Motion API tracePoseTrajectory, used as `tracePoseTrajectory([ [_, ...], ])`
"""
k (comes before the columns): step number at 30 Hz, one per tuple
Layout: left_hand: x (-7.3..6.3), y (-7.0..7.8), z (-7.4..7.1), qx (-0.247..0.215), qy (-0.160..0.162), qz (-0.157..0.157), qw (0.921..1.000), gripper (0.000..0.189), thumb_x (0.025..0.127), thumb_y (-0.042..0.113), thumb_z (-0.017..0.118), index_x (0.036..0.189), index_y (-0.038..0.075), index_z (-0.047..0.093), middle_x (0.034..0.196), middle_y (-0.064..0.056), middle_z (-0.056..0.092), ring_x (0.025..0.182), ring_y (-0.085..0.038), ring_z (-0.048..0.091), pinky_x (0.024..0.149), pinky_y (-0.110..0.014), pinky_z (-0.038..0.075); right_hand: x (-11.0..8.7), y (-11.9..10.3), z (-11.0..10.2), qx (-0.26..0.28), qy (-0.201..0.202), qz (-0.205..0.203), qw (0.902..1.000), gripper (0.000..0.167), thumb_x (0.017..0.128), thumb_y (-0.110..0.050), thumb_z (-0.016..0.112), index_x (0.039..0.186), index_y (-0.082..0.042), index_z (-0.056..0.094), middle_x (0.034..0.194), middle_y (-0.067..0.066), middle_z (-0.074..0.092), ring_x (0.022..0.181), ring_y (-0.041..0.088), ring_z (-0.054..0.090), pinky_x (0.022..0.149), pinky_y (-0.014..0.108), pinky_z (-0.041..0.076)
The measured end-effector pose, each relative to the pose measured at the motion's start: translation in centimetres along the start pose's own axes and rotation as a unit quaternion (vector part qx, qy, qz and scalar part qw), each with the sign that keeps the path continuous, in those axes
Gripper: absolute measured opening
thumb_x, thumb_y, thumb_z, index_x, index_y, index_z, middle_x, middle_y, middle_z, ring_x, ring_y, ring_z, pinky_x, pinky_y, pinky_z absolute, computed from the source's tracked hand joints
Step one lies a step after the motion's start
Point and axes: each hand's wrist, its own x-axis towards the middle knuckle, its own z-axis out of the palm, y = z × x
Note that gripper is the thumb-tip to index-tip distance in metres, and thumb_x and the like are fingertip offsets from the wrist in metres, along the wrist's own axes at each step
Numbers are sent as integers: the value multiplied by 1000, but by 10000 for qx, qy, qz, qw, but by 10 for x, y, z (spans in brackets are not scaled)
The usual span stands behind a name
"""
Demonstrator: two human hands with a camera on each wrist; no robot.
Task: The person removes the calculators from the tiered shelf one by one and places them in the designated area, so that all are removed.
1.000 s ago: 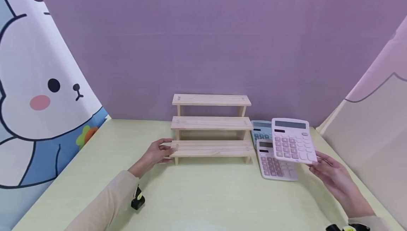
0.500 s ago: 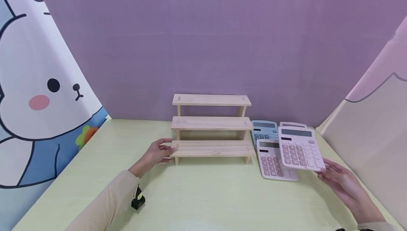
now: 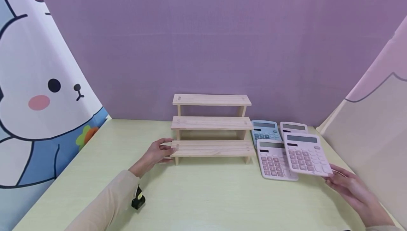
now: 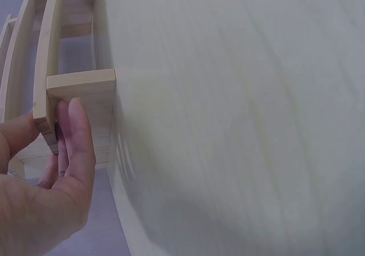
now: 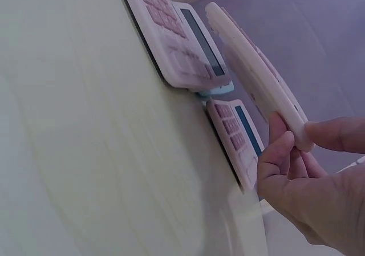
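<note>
A three-step wooden shelf (image 3: 212, 148) stands against the purple backdrop. My left hand (image 3: 156, 153) pinches the left end of its lowest board, thumb on top and fingers underneath, as the left wrist view shows. At the right, my right hand (image 3: 351, 188) pinches the lower right corner of a pink calculator (image 3: 306, 157). In the right wrist view this calculator (image 5: 256, 68) is raised above the table, tilted. Beneath it lies another pink calculator (image 3: 273, 164), partly covered. Behind these are a blue calculator (image 3: 264, 128) and a further pink calculator (image 3: 293, 127), its lower part hidden.
The pale green table (image 3: 203, 195) reaches back to a purple cloth backdrop (image 3: 210, 40). A cartoon-printed cloth (image 3: 38, 65) hangs on the left, and a pale cloth (image 3: 375, 125) borders the right side close to my right hand.
My right hand has moved right and toward me with the pink calculator, uncovering more of the pink calculator behind and the one below. The left hand and the shelf have stayed put.
</note>
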Motion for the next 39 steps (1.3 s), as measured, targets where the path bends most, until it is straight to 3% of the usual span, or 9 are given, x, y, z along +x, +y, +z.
tracePoseTrajectory([
  [5, -1, 0, 1, 18, 6, -12, 10000, 51, 86, 6, 62, 132, 6, 41, 99, -9, 56, 77, -13, 60, 74, -37, 59, -5, -3, -6, -94, 54, 173, 9998, 53, 93, 14, 13, 116, -2, 59, 109, 15, 63, 98, 22, 61, 86, 28, 54],
  [12, -2, 1, 2, 45, 35, -25, 10000, 51, 85, 7, 63, 132, 6, 42, 98, -9, 56, 75, -12, 60, 75, -37, 59, -17, -11, -12, -1121, 1022, 524, 9870, 46, 94, 11, 28, 106, -15, 64, 104, 1, 64, 93, 14, 61, 82, 23, 55],
  [23, -3, 0, 2, 9, 8, 13, 10000, 51, 86, 6, 62, 132, 5, 42, 99, -10, 56, 75, -12, 60, 74, -37, 59, -27, -12, -21, -1175, 1455, 740, 9796, 43, 94, 10, 31, 99, -18, 64, 101, -4, 62, 91, 14, 61, 81, 24, 56],
  [35, -4, 0, 2, -32, 48, 40, 10000, 51, 86, 7, 62, 132, 4, 41, 101, -11, 57, 74, -11, 60, 72, -36, 60, -29, -14, -28, -1090, 1336, 932, 9806, 43, 94, 10, 30, 98, -17, 63, 101, 1, 61, 89, 15, 60, 79, 25, 55],
  [39, -4, 0, 2, 25, 68, 53, 10000, 51, 86, 7, 62, 132, 3, 41, 100, -11, 56, 74, -11, 60, 71, -36, 60, -27, -14, -32, -662, 1058, 993, 9872, 44, 95, 9, 27, 101, -13, 65, 102, 6, 62, 90, 17, 60, 79, 26, 55],
])
